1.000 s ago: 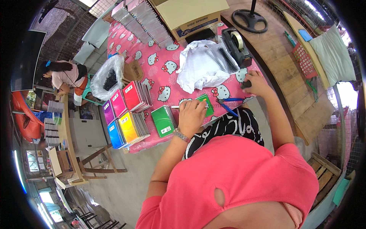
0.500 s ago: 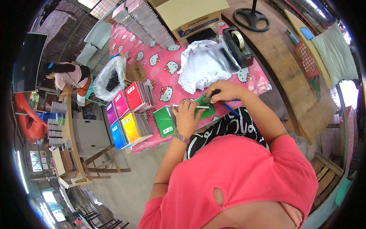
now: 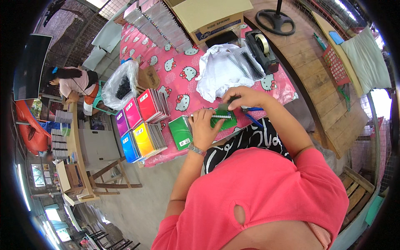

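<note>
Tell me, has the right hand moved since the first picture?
Yes. Judged against the black tape dispenser, the right hand has moved left, closer to the left hand.

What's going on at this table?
A person's left hand rests on a white strip across a green notebook. The right hand holds a small dark thing near the strip, too blurred to identify. Blue-handled pliers lie close by, with stacked notebooks to the left.
</note>
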`<state>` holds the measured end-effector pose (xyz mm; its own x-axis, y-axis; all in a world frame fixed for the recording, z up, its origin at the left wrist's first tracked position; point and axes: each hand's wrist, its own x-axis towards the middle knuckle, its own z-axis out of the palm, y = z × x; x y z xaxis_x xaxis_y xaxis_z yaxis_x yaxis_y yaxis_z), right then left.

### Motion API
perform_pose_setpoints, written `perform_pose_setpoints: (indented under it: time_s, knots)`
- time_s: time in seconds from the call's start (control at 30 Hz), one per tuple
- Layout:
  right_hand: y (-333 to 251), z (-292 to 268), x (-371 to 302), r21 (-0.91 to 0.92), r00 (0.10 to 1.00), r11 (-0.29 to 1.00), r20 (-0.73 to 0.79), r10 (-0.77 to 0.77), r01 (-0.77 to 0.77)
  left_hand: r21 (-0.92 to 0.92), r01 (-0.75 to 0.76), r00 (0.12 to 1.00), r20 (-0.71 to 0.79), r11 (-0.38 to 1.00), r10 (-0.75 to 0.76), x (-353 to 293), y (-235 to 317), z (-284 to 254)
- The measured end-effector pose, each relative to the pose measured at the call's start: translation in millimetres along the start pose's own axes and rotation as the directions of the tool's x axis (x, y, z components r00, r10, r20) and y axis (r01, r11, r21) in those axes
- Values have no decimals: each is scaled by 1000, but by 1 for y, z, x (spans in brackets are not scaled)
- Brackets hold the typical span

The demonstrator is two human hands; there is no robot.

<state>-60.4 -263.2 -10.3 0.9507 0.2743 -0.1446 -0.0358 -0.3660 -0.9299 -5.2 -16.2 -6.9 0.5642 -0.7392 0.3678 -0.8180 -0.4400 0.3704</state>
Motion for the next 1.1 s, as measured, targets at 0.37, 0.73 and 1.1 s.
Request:
perform_pose_setpoints:
  time_s: [0.37, 0.73, 1.1]
  knots:
    - [-11, 10, 4, 807, 970, 576, 13, -243, 133, -160, 3, 999, -50, 987, -11, 0, -17, -5]
    - [-16, 16, 25, 483, 999, 876, 37, -22, 1, -441, 224, 974, 101, 869, -200, -8, -48, 0]
    - [-8, 21, 25, 799, 990, 598, 33, -136, 55, -580, 360, 932, 189, 731, -310, -10, -51, 3]
